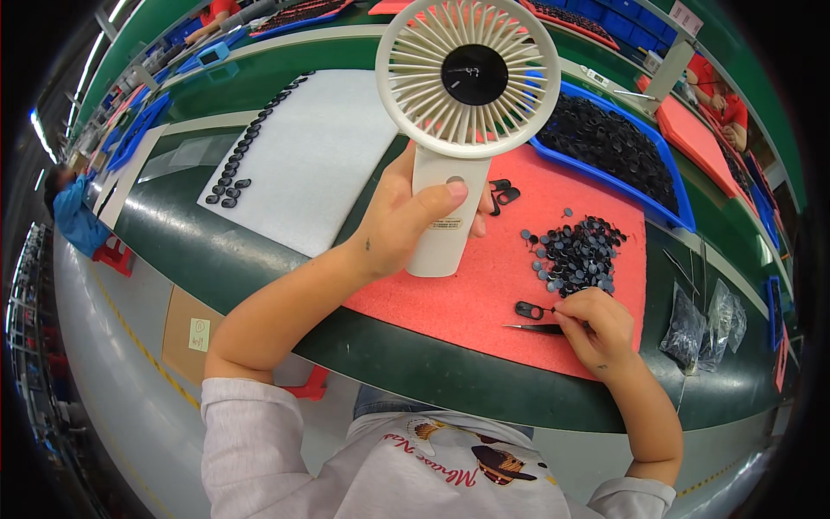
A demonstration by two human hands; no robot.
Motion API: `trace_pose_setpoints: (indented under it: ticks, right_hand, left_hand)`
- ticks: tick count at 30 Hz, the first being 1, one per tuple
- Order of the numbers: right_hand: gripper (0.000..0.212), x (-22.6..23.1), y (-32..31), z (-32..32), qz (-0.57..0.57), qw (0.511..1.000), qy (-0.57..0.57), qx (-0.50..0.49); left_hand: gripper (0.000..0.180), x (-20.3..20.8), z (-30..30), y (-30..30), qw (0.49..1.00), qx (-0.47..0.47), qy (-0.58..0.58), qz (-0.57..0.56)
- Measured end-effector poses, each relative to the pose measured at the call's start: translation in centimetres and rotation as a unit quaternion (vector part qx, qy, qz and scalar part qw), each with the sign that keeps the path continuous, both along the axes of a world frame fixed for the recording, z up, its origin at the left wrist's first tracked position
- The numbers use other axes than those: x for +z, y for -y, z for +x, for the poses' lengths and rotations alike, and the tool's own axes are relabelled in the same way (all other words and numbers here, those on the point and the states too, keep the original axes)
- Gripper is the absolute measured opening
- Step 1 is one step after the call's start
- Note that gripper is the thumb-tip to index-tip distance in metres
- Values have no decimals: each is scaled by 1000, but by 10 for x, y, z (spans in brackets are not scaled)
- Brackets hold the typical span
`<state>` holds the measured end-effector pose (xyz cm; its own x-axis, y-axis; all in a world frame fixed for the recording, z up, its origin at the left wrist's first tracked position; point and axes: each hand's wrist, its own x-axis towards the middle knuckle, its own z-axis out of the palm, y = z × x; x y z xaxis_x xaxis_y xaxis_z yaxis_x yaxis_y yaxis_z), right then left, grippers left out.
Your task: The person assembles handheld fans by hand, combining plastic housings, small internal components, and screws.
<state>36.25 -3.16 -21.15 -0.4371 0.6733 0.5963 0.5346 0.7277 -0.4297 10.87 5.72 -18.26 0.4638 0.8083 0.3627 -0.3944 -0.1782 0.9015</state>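
A white handheld fan (436,212) stands upright in my left hand (402,212), its thumb near the round button on the handle. The round grille with a black hub is above that hand. My right hand (598,333) is low over the red foam mat (432,316), thumb and forefinger pinched at the right end of a small black oval plastic part (529,310). Dark tweezers (532,328) point left beneath those fingers; their rear end is hidden by the hand. Just beyond lies a heap of small dark round discs (577,255). More black oval parts (506,195) lie beside the fan.
A white foam sheet (324,156) at the left carries black parts along its left edge. A blue tray (683,203) full of black pieces stands at the far right. Clear plastic bags (686,329) and another pair of tweezers (679,270) lie at the right. Other people work nearby.
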Motion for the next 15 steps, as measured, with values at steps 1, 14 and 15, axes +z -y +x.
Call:
trace_pose_setpoints:
  ticks: [1,14,15]
  right_hand:
    - [16,0,0,0,1,1000,0,0]
    - [17,-1,0,0,3,1000,-2,-2]
    - [17,-2,0,0,6,1000,-2,-2]
  left_hand:
    - [37,0,-1,-1,1000,-20,-4,-7]
    - [44,2,-2,2,1000,-17,-9,-6]
    - [43,0,-2,1,1000,-19,-12,4]
